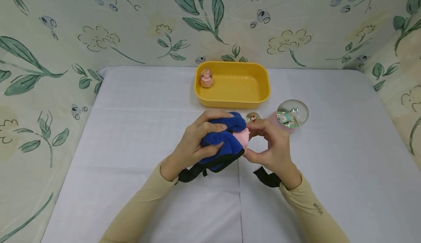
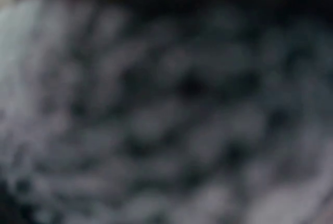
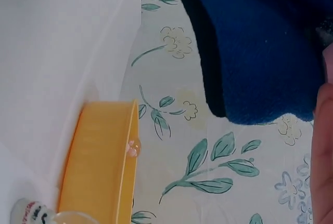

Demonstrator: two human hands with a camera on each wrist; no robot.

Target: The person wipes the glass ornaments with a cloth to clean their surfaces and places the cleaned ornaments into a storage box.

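Observation:
In the head view, my left hand [image 1: 192, 139] grips a blue cloth [image 1: 222, 146] with black edging, its fingers bent over the folds. The cloth wraps a pink object [image 1: 242, 137], probably the base of a small snow globe; the rest is covered. My right hand [image 1: 276, 146] pinches the pink part between thumb and fingers at the cloth's right side. From the right wrist, the cloth [image 3: 260, 52] hangs at upper right, beside a strip of my hand [image 3: 322, 156] and a sliver of pink [image 3: 329, 63]. The left wrist view is a dark blur.
Behind the hands stands a yellow tray [image 1: 233, 102] with a small pink snow globe [image 1: 207, 79] in its left end. Just beyond the right hand are a large snow globe [image 1: 296, 111] on a pink base and a smaller globe [image 1: 252, 117], partly hidden. White cloth covers the table.

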